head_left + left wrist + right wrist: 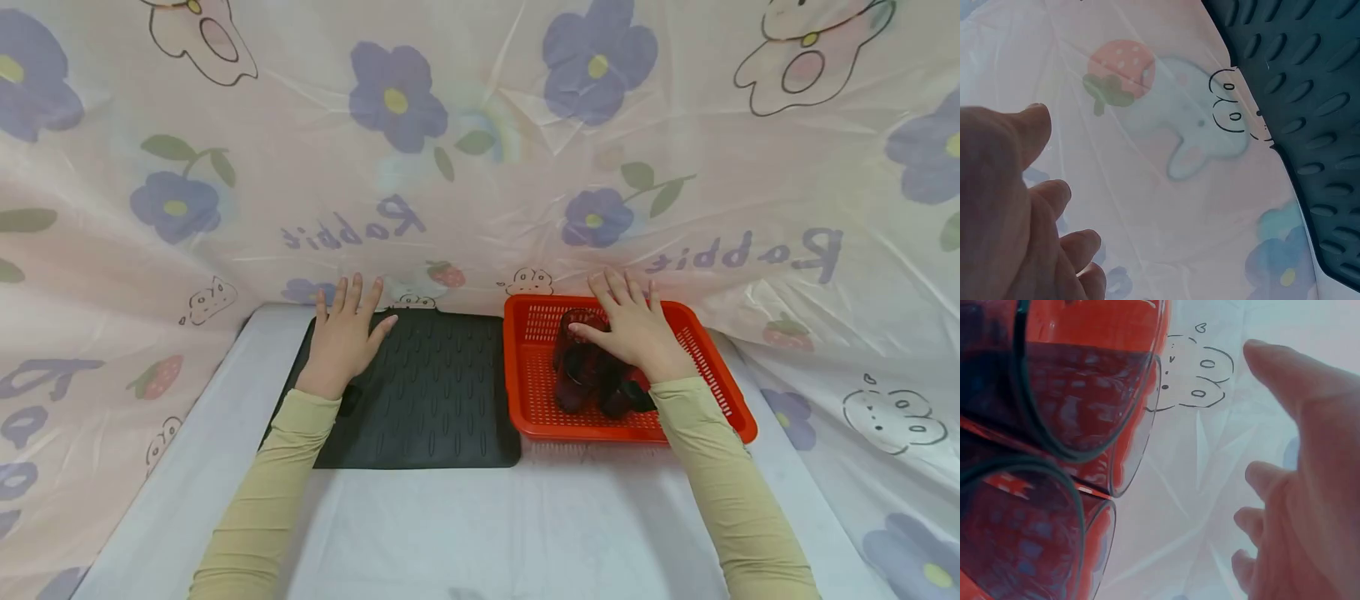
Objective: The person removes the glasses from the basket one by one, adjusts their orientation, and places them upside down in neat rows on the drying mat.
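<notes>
My left hand (341, 346) is held with fingers spread over the left part of a black ridged mat (435, 392), with nothing in its grasp. In the left wrist view its fingers (1047, 134) point toward the printed sheet, beside the mat's edge. On the right, my right hand (633, 329) spreads its fingers above a red plastic basket (531, 400). Inside the basket lie several dark, see-through drinking glasses (573, 387), partly covered by that hand in the head view. Close up in the right wrist view, glass rims (1079, 453) show left of the hand.
A white cloth (420, 533) covers the table under the mat and basket. Behind and at both sides hangs a pale sheet (480, 208) printed with flowers, rabbits and strawberries. The basket stands directly right of the mat.
</notes>
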Action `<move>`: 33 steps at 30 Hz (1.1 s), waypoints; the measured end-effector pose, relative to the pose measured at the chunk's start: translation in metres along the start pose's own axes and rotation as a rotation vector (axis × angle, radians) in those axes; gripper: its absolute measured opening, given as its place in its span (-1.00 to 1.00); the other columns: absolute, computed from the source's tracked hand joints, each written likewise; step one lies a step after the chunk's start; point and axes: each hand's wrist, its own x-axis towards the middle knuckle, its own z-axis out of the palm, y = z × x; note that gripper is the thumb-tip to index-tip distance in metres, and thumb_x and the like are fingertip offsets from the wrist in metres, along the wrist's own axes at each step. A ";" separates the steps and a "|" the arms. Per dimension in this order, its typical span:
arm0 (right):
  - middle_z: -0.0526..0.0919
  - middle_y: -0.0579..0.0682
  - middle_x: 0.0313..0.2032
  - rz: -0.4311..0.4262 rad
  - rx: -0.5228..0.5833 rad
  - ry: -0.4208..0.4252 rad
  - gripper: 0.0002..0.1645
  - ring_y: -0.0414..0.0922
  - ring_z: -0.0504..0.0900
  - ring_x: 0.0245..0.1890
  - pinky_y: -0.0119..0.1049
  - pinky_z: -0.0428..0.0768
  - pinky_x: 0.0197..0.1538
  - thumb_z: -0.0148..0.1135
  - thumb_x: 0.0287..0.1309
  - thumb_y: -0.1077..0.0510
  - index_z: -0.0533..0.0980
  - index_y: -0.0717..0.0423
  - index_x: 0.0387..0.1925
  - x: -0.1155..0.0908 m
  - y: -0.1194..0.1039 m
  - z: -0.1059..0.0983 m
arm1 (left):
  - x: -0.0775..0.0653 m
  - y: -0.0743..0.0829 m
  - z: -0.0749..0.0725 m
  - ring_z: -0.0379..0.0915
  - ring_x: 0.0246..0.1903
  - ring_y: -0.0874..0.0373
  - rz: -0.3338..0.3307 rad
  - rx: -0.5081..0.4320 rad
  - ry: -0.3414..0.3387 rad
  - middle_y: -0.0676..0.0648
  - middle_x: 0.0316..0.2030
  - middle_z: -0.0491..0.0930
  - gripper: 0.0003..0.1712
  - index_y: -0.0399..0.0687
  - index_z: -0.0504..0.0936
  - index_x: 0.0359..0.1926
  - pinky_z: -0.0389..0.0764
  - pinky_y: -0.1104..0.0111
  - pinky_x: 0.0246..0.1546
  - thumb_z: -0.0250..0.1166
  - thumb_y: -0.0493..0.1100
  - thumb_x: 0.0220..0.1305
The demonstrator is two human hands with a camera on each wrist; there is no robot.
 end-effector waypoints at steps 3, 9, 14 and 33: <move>-0.16 0.21 0.47 -0.023 0.000 0.014 0.11 0.21 -0.26 0.44 0.14 -0.58 0.33 -0.02 0.17 -0.48 -0.06 0.09 0.49 0.000 0.001 -0.001 | 0.000 0.001 -0.002 -0.48 0.44 -0.12 0.000 -0.008 0.002 -0.27 0.47 -0.21 -0.18 0.04 -0.12 0.52 -0.39 -0.17 0.33 -0.09 0.26 0.44; -0.09 0.21 0.46 -0.097 0.020 0.042 0.08 0.21 -0.18 0.43 0.16 -0.31 0.40 0.06 0.17 -0.44 -0.02 0.08 0.49 0.002 0.004 -0.005 | 0.002 -0.001 -0.007 -0.50 0.43 -0.14 0.018 -0.065 -0.015 -0.27 0.47 -0.27 -0.19 0.03 -0.14 0.52 -0.35 -0.18 0.33 -0.09 0.23 0.45; 0.03 0.25 0.43 -0.159 0.056 0.073 0.02 0.21 -0.05 0.42 0.16 -0.16 0.40 0.19 0.17 -0.31 0.08 0.15 0.45 0.001 0.003 -0.012 | 0.002 -0.003 -0.011 -0.46 0.43 -0.18 0.078 -0.205 -0.050 -0.30 0.46 -0.28 -0.19 0.02 -0.15 0.52 -0.30 -0.14 0.35 -0.11 0.24 0.45; 0.34 0.09 0.30 -0.076 0.614 0.047 -0.27 0.11 0.34 0.26 0.15 0.27 0.27 0.21 0.27 -0.06 0.24 0.05 0.39 -0.015 0.021 -0.027 | -0.007 -0.015 -0.024 -0.02 0.38 -0.14 0.065 -0.722 0.010 -0.13 0.44 0.04 -0.26 0.06 0.05 0.49 0.14 -0.08 0.30 0.06 0.14 0.42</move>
